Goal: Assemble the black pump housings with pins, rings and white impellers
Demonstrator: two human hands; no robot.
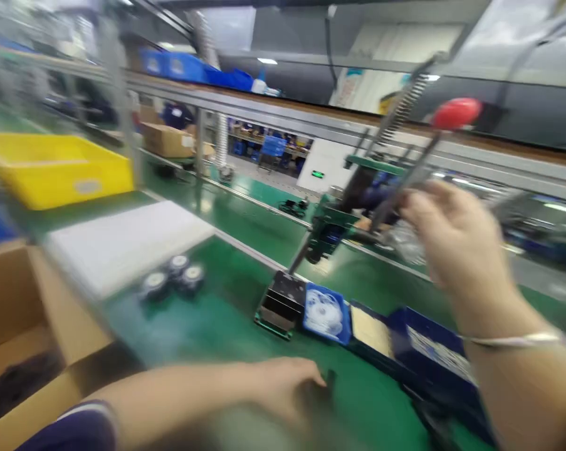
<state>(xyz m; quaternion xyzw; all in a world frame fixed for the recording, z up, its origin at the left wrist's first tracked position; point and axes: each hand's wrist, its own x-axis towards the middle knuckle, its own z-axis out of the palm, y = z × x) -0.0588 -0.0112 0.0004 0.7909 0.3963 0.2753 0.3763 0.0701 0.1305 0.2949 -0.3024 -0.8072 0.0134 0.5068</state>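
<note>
A hand-lever press with a black base (pixel 285 294) stands on the green bench, its lever (pixel 421 163) topped by a red knob (pixel 456 114). My right hand (pixel 456 235) is raised at the lever below the knob, with fingers bent and closed against the shaft. Low in front of the press, my left hand (pixel 287 388) is smeared by motion. Its fingers are curled round a small dark piece (pixel 328 388), whose kind I cannot make out. Right of the press base, a blue tray (pixel 343 322) contains white ring-like parts.
Dark blue bins (pixel 400 322) continue the row on the right. Several dark round parts with pale tops (pixel 191 279) stand left of the press, beside a white sheet (pixel 132 241). A yellow crate (pixel 76 169) and an open cardboard box (pixel 52 300) are further left. An overhead shelf (pixel 283 103) crosses behind.
</note>
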